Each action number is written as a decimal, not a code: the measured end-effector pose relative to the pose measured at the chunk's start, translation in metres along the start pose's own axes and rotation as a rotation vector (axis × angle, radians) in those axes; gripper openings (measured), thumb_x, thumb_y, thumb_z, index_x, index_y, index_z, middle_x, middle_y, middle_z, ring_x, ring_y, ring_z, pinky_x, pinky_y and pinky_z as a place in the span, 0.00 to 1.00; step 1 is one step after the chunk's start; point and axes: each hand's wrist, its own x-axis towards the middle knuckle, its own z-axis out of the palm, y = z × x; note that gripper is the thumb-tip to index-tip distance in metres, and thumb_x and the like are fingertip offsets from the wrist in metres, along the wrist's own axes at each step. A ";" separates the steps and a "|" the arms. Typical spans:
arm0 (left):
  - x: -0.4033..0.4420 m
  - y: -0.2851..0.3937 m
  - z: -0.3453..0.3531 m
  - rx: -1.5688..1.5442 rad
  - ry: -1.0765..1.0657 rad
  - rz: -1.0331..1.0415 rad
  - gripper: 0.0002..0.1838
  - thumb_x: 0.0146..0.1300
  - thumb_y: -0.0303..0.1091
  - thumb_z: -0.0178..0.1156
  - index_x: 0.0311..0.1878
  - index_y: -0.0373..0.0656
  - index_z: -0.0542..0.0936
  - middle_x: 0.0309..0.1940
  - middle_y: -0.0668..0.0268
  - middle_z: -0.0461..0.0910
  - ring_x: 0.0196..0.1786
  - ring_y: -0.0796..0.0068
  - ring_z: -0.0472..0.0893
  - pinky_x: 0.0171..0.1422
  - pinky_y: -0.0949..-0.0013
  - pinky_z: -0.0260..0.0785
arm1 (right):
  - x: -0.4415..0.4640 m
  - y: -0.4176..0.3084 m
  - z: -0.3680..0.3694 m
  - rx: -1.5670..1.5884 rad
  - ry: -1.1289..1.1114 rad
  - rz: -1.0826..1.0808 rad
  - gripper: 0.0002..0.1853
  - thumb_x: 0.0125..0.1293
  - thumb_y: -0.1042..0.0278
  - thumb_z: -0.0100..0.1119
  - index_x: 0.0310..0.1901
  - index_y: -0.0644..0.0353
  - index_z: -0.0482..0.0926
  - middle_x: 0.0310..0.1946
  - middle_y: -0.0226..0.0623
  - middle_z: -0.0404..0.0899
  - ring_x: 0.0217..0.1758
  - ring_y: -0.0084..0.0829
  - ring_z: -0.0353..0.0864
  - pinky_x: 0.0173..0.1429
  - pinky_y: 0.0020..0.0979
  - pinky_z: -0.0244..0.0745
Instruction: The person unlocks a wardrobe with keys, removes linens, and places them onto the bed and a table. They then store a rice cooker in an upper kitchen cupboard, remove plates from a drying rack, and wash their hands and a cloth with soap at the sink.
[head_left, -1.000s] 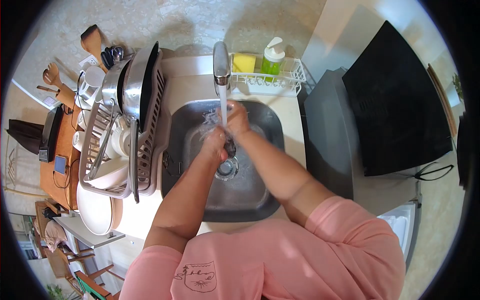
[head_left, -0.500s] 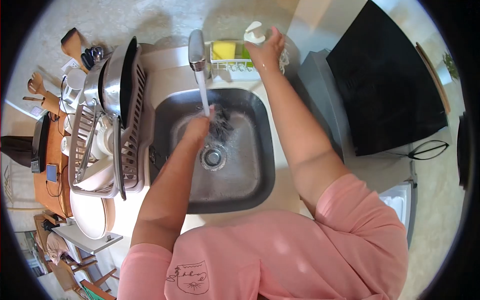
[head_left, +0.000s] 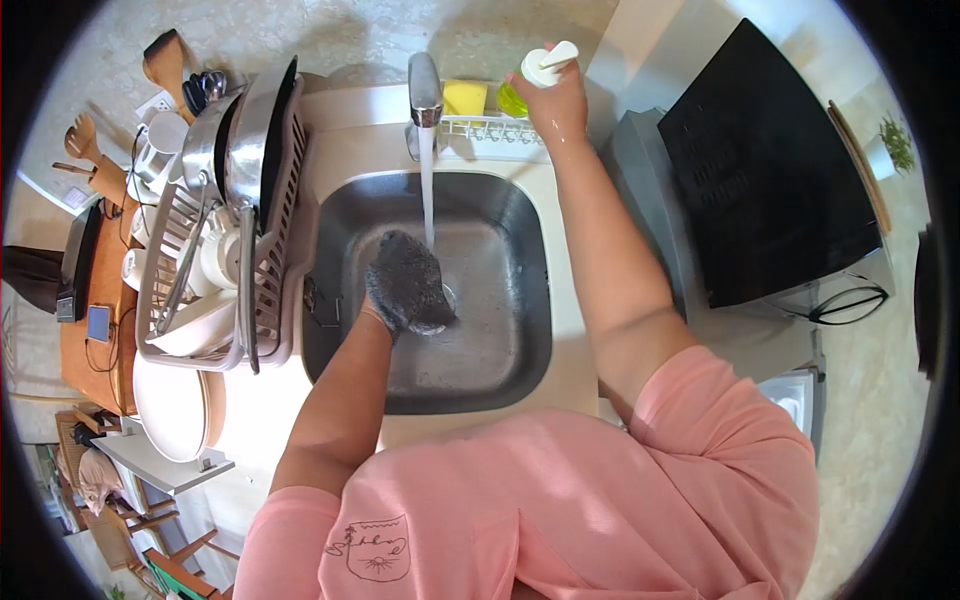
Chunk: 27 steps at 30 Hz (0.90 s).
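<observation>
Over the sink (head_left: 500, 370), my left hand (head_left: 376, 310) holds up a wet dark grey cloth (head_left: 408, 275) that covers its fingers, so only the wrist side of the hand shows. Water runs from the faucet (head_left: 425, 95) just behind the cloth. At the back right, my right hand (head_left: 562, 108) is closed round a soap bottle (head_left: 512, 100) with green liquid and a white pump top (head_left: 545, 66). This bottle is beside the white wire caddy (head_left: 490, 130), which holds a yellow sponge (head_left: 464, 98).
A dish rack (head_left: 270, 300) with pans, bowls and cups stands left of the sink. Round white plates or lids (head_left: 170, 405) lie in front of it. On the right is a black-topped appliance (head_left: 770, 180) with a whisk-like black wire object (head_left: 850, 300) near it.
My left hand has brought the dark cloth out from under the stream, nearer to me. My right hand has gone from reaching at the pump bottle to gripping it, and the bottle has tilted.
</observation>
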 end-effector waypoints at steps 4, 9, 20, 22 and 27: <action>0.000 -0.003 0.019 -0.093 0.411 -0.060 0.10 0.52 0.44 0.60 0.26 0.50 0.84 0.32 0.64 0.83 0.39 0.58 0.79 0.46 0.53 0.68 | -0.068 -0.053 -0.038 0.227 -0.079 0.025 0.34 0.43 0.65 0.79 0.54 0.59 0.73 0.45 0.37 0.81 0.49 0.32 0.81 0.56 0.33 0.74; -0.035 0.018 -0.013 -0.057 0.138 0.045 0.11 0.55 0.47 0.58 0.25 0.55 0.84 0.31 0.65 0.82 0.40 0.60 0.80 0.44 0.53 0.68 | -0.182 0.013 0.000 0.063 -0.621 0.313 0.38 0.42 0.64 0.80 0.58 0.54 0.73 0.49 0.35 0.79 0.55 0.31 0.78 0.60 0.32 0.70; -0.032 0.064 0.160 -1.736 0.075 0.340 0.24 0.70 0.50 0.41 0.55 0.41 0.72 0.52 0.51 0.75 0.48 0.49 0.78 0.56 0.47 0.72 | -0.280 0.068 0.003 -0.239 -0.829 0.336 0.36 0.50 0.65 0.73 0.61 0.59 0.68 0.55 0.47 0.75 0.61 0.42 0.74 0.65 0.36 0.68; -0.034 0.075 0.113 -1.908 -0.071 0.188 0.23 0.71 0.48 0.40 0.55 0.39 0.72 0.52 0.51 0.75 0.48 0.48 0.78 0.56 0.46 0.72 | -0.271 0.068 -0.007 -0.237 -0.938 0.435 0.25 0.59 0.73 0.60 0.60 0.60 0.70 0.56 0.48 0.76 0.61 0.41 0.75 0.65 0.34 0.68; -0.028 0.095 0.048 -2.781 -0.524 -0.828 0.21 0.70 0.41 0.40 0.56 0.40 0.74 0.52 0.49 0.76 0.54 0.54 0.76 0.54 0.58 0.72 | -0.240 0.094 0.002 -0.134 -0.685 0.412 0.19 0.61 0.73 0.52 0.55 0.58 0.77 0.51 0.53 0.79 0.56 0.45 0.78 0.62 0.37 0.71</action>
